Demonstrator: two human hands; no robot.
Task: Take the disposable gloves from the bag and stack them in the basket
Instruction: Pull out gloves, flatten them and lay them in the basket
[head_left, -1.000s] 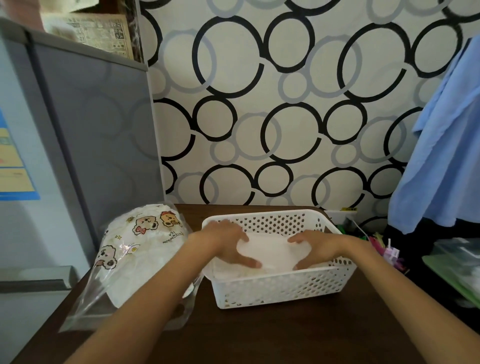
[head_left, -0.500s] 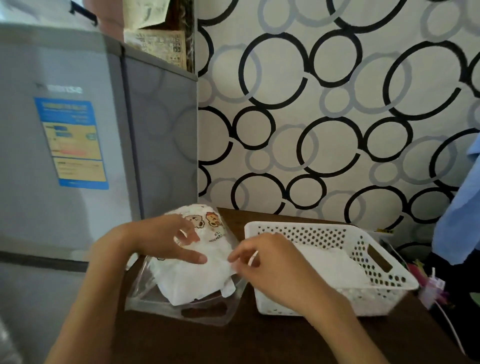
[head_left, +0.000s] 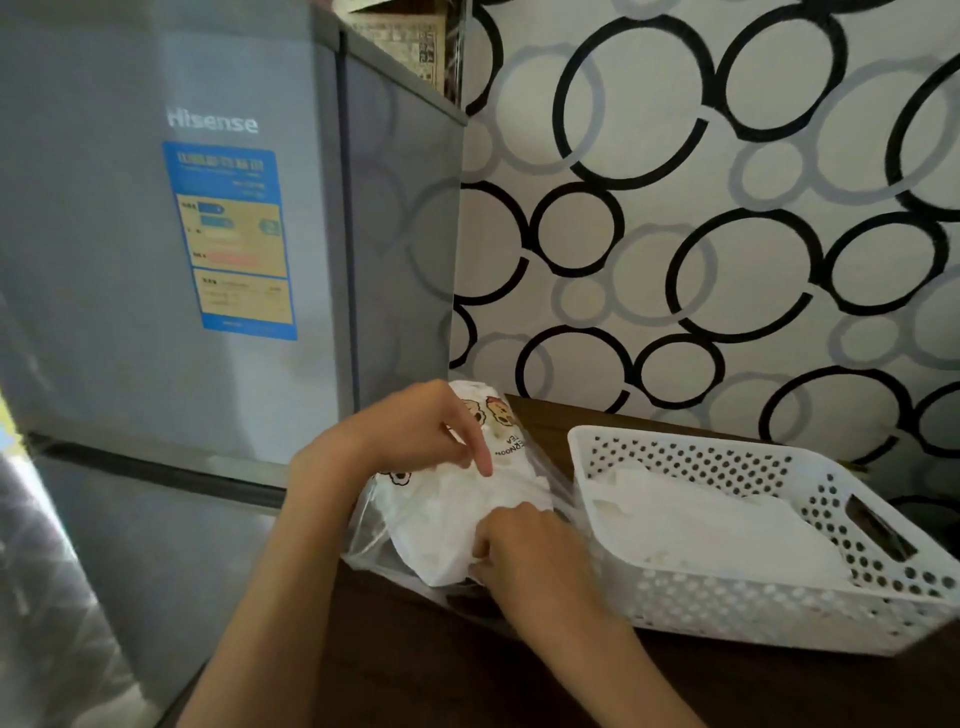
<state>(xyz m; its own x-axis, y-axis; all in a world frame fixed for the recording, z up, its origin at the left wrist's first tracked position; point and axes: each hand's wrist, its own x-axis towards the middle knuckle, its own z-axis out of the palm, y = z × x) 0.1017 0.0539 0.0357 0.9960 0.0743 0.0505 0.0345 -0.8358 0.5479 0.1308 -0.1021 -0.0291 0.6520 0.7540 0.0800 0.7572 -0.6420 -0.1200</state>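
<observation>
A clear plastic bag (head_left: 498, 431) with cartoon bear prints lies on the dark wooden table, left of a white perforated basket (head_left: 727, 603). Inside the bag sits a bundle of thin white disposable gloves (head_left: 441, 525). My left hand (head_left: 415, 431) rests on top of the bag, index finger pointing down onto the bundle. At the bag's open near end, my right hand (head_left: 524, 551) has its fingers curled and pinches the gloves. A flat stack of white gloves (head_left: 717, 530) lies in the basket.
A grey refrigerator (head_left: 208, 260) stands directly left of the table, close to the bag. The wall with black circle patterns (head_left: 701, 234) rises behind the table. Dark tabletop (head_left: 441, 675) shows in front of the bag and basket.
Both hands left the basket and moved left to the bag. My right hand has since gone further into the bag's opening and taken hold of the gloves. The view turned left.
</observation>
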